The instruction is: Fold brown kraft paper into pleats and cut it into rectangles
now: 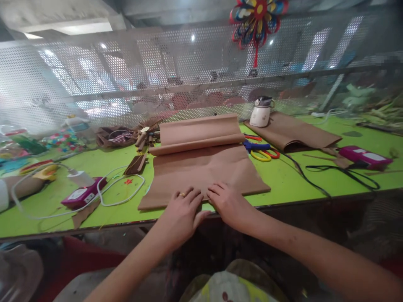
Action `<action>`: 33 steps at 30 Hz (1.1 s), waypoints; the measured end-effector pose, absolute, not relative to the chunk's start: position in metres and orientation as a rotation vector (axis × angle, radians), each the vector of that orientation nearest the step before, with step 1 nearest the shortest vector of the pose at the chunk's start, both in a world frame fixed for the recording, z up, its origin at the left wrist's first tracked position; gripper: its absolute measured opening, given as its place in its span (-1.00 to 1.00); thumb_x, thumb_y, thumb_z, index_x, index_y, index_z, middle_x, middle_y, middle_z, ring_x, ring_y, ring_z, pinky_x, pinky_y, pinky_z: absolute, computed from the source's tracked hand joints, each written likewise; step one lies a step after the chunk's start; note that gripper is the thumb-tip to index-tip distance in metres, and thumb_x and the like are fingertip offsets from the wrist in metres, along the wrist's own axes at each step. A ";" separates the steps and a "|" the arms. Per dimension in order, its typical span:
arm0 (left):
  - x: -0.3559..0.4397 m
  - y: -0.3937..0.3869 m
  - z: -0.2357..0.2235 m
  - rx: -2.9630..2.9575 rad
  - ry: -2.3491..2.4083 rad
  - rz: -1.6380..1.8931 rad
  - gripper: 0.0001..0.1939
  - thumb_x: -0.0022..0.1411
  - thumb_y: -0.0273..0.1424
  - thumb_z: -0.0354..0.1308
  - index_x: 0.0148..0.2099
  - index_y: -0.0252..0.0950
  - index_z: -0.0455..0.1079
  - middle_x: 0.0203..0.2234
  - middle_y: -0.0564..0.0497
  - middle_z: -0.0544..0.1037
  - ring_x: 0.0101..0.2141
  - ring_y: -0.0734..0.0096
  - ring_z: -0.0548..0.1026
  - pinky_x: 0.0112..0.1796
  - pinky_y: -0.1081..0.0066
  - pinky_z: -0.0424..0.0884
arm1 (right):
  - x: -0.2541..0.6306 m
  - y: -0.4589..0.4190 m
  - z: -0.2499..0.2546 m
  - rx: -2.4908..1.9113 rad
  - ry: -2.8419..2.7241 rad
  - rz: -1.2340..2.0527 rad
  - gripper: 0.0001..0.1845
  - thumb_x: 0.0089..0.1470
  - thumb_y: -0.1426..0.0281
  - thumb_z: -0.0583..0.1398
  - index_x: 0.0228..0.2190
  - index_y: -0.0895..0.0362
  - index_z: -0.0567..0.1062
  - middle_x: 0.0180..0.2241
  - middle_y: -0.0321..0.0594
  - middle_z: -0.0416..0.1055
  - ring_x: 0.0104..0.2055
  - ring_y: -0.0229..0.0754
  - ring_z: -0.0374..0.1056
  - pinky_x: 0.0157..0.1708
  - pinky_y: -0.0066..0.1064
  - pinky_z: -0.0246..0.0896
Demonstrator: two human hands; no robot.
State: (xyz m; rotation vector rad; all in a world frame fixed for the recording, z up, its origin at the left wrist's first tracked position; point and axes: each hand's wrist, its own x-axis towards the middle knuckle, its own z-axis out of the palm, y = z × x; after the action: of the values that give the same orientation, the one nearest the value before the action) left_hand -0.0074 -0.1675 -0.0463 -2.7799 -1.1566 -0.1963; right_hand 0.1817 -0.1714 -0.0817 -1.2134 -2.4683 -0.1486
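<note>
A large sheet of brown kraft paper lies across the green table, its far end curled back over itself. My left hand rests on the paper's near edge, fingers stretched out flat and the thumb pointing right; a ring is on one finger. Close beside it, my right hand presses on the same edge with its fingers laid out on the paper. Just right of the curled part lie blue-handled scissors and yellow-handled scissors, partly overlapping a red pair.
More folded brown paper lies at the back right, with a white jug on it. Purple power strips and cables lie on both sides. A co-worker's hand is at far left. Perforated metal stands behind the green table.
</note>
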 end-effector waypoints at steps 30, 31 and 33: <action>-0.006 -0.190 -0.057 -2.803 -1.173 -0.059 -0.31 0.23 0.11 -0.17 0.30 -0.08 0.04 0.21 -0.28 0.16 0.22 -0.22 0.06 0.05 -0.27 0.06 | 0.311 -0.230 -0.108 -1.516 -2.339 -0.430 -0.43 0.20 0.11 0.01 0.08 0.24 0.33 0.15 0.03 0.27 0.22 0.01 0.13 0.14 0.02 0.05; -0.006 -0.190 -0.056 -2.803 -1.177 -0.058 -0.31 0.22 0.11 -0.16 0.30 -0.06 0.05 0.20 -0.28 0.17 0.21 -0.24 0.07 0.04 -0.28 0.06 | 0.310 -0.229 -0.110 -1.508 -2.316 -0.450 -0.45 0.21 0.11 0.00 0.06 0.24 0.36 0.13 0.03 0.30 0.20 0.02 0.16 0.13 0.02 0.07; -0.006 -0.190 -0.057 -2.804 -1.185 -0.071 -0.31 0.21 0.12 -0.15 0.29 -0.05 0.07 0.20 -0.28 0.17 0.21 -0.26 0.07 0.03 -0.29 0.07 | 0.312 -0.228 -0.115 -1.485 -2.279 -0.471 -0.47 0.21 0.13 0.01 0.03 0.23 0.38 0.10 0.02 0.34 0.17 0.01 0.21 0.10 0.00 0.12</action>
State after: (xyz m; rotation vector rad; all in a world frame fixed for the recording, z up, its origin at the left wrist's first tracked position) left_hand -0.0056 -0.1900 -0.0571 -2.8037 -1.1847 -0.0714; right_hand 0.3116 -0.2279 -0.1150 -1.4851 -2.2791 -0.4707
